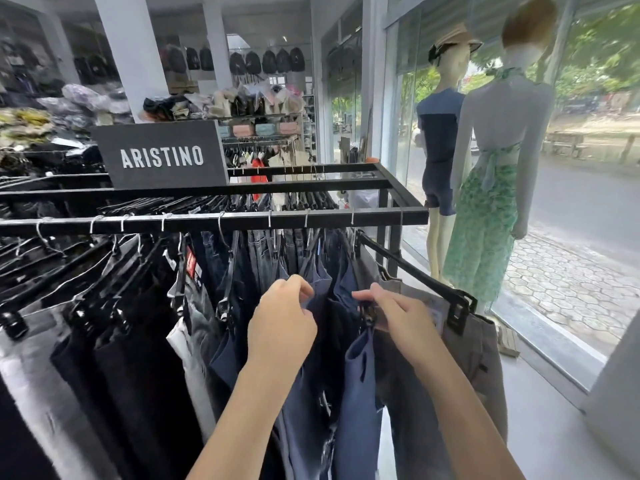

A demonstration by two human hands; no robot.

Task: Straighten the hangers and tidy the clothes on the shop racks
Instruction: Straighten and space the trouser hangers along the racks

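Shop rack [242,220], near rail, seen from the head view. Hung from it on black clip hangers [415,271], left to right: black trousers [138,358], dark jeans [256,258], navy trousers [308,393] at near centre, and grey trousers [467,358] at the right end. The left hand [282,323] has curled fingers [304,285] pinching the waistband of the navy trousers. The right hand [398,323], just beside it, pinches a hanger clip [367,313] between thumb and fingers. A sign [161,155] reading ARISTINO stands on the rack's far rails. Two dressed mannequins [495,185] stand at the far right by the window [588,202].
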